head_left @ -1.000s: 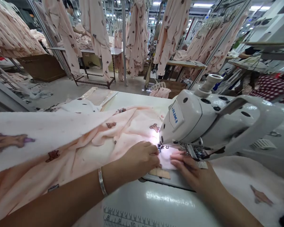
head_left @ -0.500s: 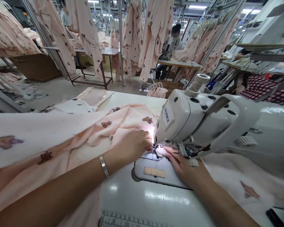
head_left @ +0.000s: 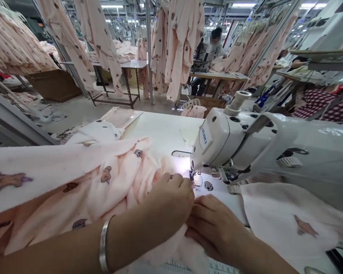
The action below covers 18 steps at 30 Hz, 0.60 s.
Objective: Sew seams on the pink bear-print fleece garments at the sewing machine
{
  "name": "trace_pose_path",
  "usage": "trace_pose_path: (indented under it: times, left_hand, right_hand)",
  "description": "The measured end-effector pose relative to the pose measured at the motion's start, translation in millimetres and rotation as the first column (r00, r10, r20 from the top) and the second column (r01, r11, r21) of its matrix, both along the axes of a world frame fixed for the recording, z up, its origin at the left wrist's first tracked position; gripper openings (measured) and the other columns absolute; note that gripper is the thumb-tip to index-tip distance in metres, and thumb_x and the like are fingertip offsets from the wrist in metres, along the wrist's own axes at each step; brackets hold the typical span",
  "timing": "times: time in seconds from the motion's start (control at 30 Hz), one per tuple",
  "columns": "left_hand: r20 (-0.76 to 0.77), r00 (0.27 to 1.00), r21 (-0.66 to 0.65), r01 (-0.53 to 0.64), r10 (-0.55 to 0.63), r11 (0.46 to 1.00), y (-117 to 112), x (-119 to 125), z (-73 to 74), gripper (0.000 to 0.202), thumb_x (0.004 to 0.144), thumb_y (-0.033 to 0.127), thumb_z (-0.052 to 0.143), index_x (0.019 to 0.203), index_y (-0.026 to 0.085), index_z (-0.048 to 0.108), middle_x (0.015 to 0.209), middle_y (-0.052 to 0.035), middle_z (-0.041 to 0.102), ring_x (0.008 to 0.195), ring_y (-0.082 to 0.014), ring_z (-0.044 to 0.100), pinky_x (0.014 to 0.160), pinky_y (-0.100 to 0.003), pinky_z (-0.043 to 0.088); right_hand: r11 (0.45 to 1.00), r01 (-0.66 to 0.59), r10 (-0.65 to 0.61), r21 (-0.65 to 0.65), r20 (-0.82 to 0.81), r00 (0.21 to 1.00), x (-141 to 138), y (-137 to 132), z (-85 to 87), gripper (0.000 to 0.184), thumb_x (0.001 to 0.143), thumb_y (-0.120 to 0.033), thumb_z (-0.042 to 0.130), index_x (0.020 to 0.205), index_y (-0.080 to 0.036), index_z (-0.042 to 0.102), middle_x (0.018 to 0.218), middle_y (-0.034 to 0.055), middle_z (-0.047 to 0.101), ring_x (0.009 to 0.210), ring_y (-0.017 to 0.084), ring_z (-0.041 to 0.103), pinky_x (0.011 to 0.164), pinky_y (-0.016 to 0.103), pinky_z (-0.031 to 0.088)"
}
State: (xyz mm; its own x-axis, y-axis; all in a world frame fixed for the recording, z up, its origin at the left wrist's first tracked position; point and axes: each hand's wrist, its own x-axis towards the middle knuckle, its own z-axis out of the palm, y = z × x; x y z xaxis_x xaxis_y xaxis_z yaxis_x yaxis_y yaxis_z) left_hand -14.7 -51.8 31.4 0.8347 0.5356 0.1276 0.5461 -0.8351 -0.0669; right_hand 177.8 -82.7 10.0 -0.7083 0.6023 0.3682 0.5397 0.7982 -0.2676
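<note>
A pale pink fabric piece point(head_left: 114, 179) with brown bear prints lies bunched left of the sewing machine point(head_left: 217, 133). My left hand point(head_left: 171, 201), with a silver bangle on its wrist, is closed on the fabric's edge just in front of the lit needle area. My right hand point(head_left: 217, 224) meets it at the fingertips, fingers bent and closed on the same fabric, part of which hangs below them. What exactly the fingertips pinch is hidden. Another pale fabric piece point(head_left: 286, 217) lies right of my right hand, under the machine arm.
A thread cone point(head_left: 240, 99) stands on the machine. A printed ruler scale point(head_left: 220, 266) shows at the table's front. Hanging pink garments point(head_left: 184, 45), a metal-legged table point(head_left: 134, 64) and a brown box point(head_left: 54, 84) are beyond. A person point(head_left: 214, 45) sits at the back.
Both hands have come from the needle area toward me and together, drawing the fabric left and forward. The plate under the presser foot now shows. The view has shifted slightly.
</note>
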Motion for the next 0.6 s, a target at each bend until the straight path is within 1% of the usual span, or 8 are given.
trace_pose_path:
  times: [0.07,0.13,0.27,0.33,0.43,0.47,0.53,0.6]
  left_hand:
    - [-0.02,0.998,0.016,0.052,-0.051,0.999,15,0,-0.9,0.012,0.08,0.015,0.053,0.091,0.014,0.059,0.086,-0.0082,0.056,0.078,-0.024,0.052,0.067,-0.04,0.042]
    - [0.005,0.996,-0.02,0.093,-0.093,0.995,32,-4,-7.4,0.012,0.087,0.017,0.051,0.096,0.015,0.059,0.091,-0.0072,0.057,0.082,-0.0226,0.052,0.07,-0.038,0.041]
    - [0.086,0.993,-0.048,0.089,-0.084,0.995,62,-8,-17.8,0.018,0.094,0.031,0.048,0.098,0.019,0.061,0.101,-0.0049,0.058,0.088,-0.0198,0.052,0.07,-0.034,0.04]
    - [0.11,0.991,-0.055,0.081,-0.075,0.995,74,-8,-13.8,0.019,0.094,0.031,0.048,0.094,0.02,0.063,0.102,-0.0039,0.059,0.088,-0.0182,0.053,0.071,-0.032,0.04]
    - [0.091,0.988,-0.059,0.132,-0.126,0.99,81,-6,-1.7,0.02,0.093,0.022,0.047,0.087,0.02,0.066,0.098,-0.004,0.061,0.089,-0.0174,0.054,0.077,-0.031,0.041]
    - [0.085,0.987,-0.054,0.14,-0.135,0.989,81,-7,1.6,0.019,0.092,0.024,0.048,0.09,0.02,0.066,0.1,-0.0049,0.061,0.093,-0.0187,0.055,0.08,-0.032,0.041]
    - [0.072,0.99,-0.045,0.121,-0.118,0.992,78,-10,5.4,0.023,0.09,0.036,0.053,0.104,0.022,0.065,0.108,-0.0077,0.06,0.103,-0.0228,0.054,0.082,-0.035,0.043]
    - [0.033,0.995,-0.052,0.095,-0.094,0.994,81,-22,9.4,0.035,0.084,0.038,0.061,0.117,0.028,0.059,0.111,-0.0058,0.06,0.099,-0.0211,0.057,0.074,-0.03,0.046]
  right_hand:
    - [1.0,-0.009,0.009,-0.018,-0.001,1.0,-5,-3,-2.0,0.016,0.089,-0.023,0.054,0.102,-0.017,0.063,0.095,0.0064,0.067,0.087,0.02,0.056,0.074,0.037,0.046]
    - [1.0,0.01,-0.01,0.01,-0.006,1.0,-5,-2,-5.2,0.018,0.089,-0.021,0.054,0.105,-0.018,0.062,0.099,0.0064,0.068,0.088,0.02,0.056,0.075,0.036,0.046]
    - [0.994,0.07,-0.07,0.082,-0.003,0.998,5,7,-12.1,0.022,0.089,-0.018,0.054,0.11,-0.018,0.061,0.111,0.006,0.067,0.097,0.021,0.057,0.083,0.038,0.048]
    - [0.988,0.089,-0.093,0.123,0.027,0.995,9,12,-14.0,0.024,0.09,-0.017,0.052,0.112,-0.018,0.061,0.115,0.0066,0.065,0.106,0.021,0.056,0.088,0.039,0.047]
    - [0.971,0.052,-0.072,0.234,0.078,0.994,13,17,-12.1,0.027,0.091,-0.018,0.048,0.116,-0.018,0.059,0.119,0.0075,0.064,0.113,0.022,0.054,0.091,0.039,0.047]
    - [0.961,0.047,-0.071,0.273,0.079,0.994,12,17,-10.7,0.028,0.092,-0.02,0.046,0.117,-0.018,0.058,0.118,0.008,0.063,0.111,0.023,0.055,0.089,0.039,0.048]
    - [0.949,0.082,-0.1,0.303,0.044,0.994,9,12,-9.1,0.029,0.092,-0.025,0.046,0.117,-0.019,0.058,0.113,0.0087,0.064,0.103,0.022,0.059,0.083,0.037,0.049]
    - [0.954,0.108,-0.107,0.281,-0.019,0.994,1,0,-12.1,0.027,0.092,-0.03,0.047,0.114,-0.021,0.06,0.101,0.0075,0.066,0.09,0.02,0.061,0.076,0.033,0.05]
